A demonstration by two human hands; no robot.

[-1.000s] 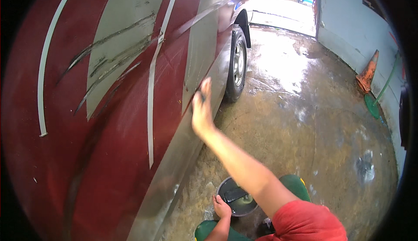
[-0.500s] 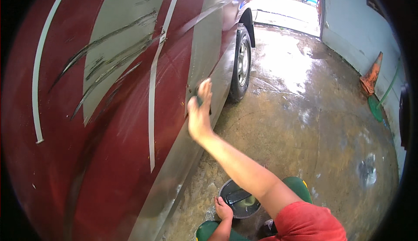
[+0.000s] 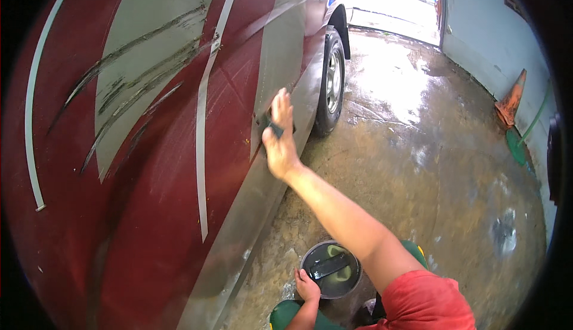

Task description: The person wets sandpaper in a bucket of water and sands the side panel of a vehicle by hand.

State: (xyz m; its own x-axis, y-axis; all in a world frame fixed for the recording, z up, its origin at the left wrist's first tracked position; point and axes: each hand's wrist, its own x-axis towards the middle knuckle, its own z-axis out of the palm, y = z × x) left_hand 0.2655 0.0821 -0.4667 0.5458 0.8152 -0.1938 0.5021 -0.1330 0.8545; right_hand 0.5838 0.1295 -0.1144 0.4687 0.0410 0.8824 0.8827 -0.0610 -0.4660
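Observation:
My right hand [image 3: 280, 136] presses flat against the lower side of a dark red and grey vehicle [image 3: 161, 193], fingers pointing up. A piece of black sandpaper [image 3: 274, 129] is pinned under it, with one edge showing between thumb and fingers. Down by my knees, my left hand [image 3: 307, 286] grips the left rim of a round bucket [image 3: 307, 258] of water. Inside the bucket lies a long black block [image 3: 330, 266] beside something pale green and curved [image 3: 341, 274].
Strips of light tape [image 3: 202, 151] and dark scrapes [image 3: 137, 46] mark the vehicle panel. A wheel [image 3: 332, 82] stands ahead. To the right are wet concrete floor [image 3: 388, 187], an orange cone [image 3: 510, 103], a green long-handled tool [image 3: 516, 146] and a pale wall [image 3: 483, 37].
My right hand has shifted slightly up and right along the panel, with the sandpaper under it. More of the bucket shows; my left hand stays on its rim.

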